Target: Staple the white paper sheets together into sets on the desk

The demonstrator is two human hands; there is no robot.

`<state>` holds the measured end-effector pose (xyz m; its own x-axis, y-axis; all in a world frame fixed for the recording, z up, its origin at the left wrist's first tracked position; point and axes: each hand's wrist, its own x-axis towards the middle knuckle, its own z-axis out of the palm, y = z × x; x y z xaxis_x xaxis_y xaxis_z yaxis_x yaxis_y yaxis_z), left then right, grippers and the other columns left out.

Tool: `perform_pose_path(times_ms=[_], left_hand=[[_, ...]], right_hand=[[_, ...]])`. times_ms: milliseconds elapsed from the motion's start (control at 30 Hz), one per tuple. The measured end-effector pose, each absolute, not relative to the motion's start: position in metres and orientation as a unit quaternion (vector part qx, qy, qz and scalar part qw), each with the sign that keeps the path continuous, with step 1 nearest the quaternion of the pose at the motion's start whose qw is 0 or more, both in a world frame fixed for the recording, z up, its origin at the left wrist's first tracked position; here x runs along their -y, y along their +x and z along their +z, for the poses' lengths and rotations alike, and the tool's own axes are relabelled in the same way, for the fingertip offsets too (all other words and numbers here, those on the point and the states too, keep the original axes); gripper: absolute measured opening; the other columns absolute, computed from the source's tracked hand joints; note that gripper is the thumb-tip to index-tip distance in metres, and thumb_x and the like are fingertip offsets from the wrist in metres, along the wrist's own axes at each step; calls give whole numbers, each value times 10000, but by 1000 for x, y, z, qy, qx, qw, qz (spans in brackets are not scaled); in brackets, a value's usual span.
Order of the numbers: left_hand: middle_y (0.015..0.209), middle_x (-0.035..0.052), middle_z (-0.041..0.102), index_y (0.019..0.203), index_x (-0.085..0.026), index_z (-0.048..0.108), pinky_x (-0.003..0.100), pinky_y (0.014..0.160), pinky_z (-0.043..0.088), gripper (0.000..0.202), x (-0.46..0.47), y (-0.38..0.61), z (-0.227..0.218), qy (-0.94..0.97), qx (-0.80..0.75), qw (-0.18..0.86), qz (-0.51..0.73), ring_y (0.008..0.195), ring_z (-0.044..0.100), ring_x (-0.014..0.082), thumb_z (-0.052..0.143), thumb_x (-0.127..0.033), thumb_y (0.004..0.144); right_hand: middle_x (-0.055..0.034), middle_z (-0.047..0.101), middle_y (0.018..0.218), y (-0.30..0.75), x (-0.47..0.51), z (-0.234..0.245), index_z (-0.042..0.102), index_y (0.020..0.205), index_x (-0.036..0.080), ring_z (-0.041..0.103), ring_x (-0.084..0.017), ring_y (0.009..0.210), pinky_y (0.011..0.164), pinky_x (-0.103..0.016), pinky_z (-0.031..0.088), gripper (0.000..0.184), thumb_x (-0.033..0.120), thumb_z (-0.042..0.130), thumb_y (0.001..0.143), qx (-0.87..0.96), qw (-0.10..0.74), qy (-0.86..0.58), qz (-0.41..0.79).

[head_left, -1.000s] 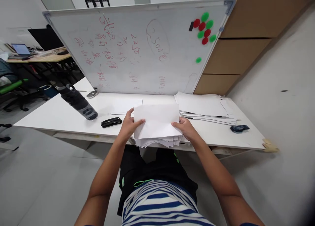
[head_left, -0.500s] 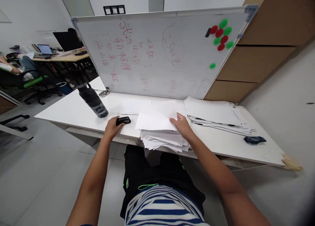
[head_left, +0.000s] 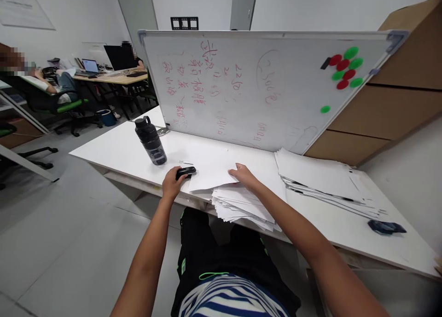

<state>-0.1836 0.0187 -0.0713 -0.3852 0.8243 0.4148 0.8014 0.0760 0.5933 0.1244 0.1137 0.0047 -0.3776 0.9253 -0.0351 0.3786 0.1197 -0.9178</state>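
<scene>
My left hand (head_left: pixel 173 184) is closed round a black stapler (head_left: pixel 187 171) lying on the white table (head_left: pixel 113 151), just left of the papers. My right hand (head_left: pixel 242 176) lies flat on a white sheet (head_left: pixel 210 172) atop a loose stack of papers (head_left: pixel 241 206) that overhangs the table's near edge. The fingers of that hand are stretched out and pressing on the sheet.
A black bottle (head_left: pixel 150 140) stands left of the stapler. A whiteboard (head_left: pixel 262 87) with red writing and magnets leans at the back. A second paper pile (head_left: pixel 321 181) and a dark object (head_left: pixel 386 227) lie at right. People sit at desks far left.
My left hand let go of the sheet, went left and took hold of the stapler. The right hand lowered the sheet onto the stack. The view swung left.
</scene>
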Motion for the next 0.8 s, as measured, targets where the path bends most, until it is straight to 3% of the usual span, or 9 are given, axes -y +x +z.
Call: perform_pose_path(times_ms=[100,233,367,533,667,800], left_hand=[[1313,125,629,1254,-213,572,400,1074,420,410,-18,-182,-71,551,-740,29,386,1259,558,258,601,-393,886],[1304,126,637,1248,-212,594,401,1073,420,437,-17,-182,-71,549,-741,34,384,1251,560,264,632,-405,859],[1265,119,658,1235,-210,621,408,1050,434,471,-17,-183,-70,548,-744,40,381,1210,575,277,662,-436,822],[1272,114,658,1260,-209,621,394,1032,441,529,-16,-189,-57,561,-735,88,371,1200,583,269,609,-524,835],[1141,79,717,1111,-246,681,374,933,476,505,-19,-190,-37,552,-757,136,321,1080,640,264,395,-618,925],[928,106,747,871,-240,686,480,988,416,598,-29,-179,-21,528,-816,90,214,991,665,314,265,-659,941]], right_hand=[[-36,710,803,113,-110,6,602,982,182,642,-170,654,537,-257,503,213,303,629,808,643,238,-467,558],[-25,661,627,111,-109,4,582,949,173,593,-152,506,412,-229,413,289,453,620,887,648,163,-418,616],[-19,627,559,114,-113,-3,587,888,173,580,-142,477,417,-227,428,431,598,531,925,633,151,-392,650],[-19,620,529,113,-115,-6,586,863,178,563,-141,449,406,-227,423,465,638,534,910,625,158,-398,652],[-28,629,554,113,-115,-4,581,851,177,579,-140,465,405,-221,426,449,621,552,909,615,159,-401,661],[-29,631,542,113,-112,1,586,837,176,568,-136,464,413,-219,435,378,542,571,925,608,157,-412,661]])
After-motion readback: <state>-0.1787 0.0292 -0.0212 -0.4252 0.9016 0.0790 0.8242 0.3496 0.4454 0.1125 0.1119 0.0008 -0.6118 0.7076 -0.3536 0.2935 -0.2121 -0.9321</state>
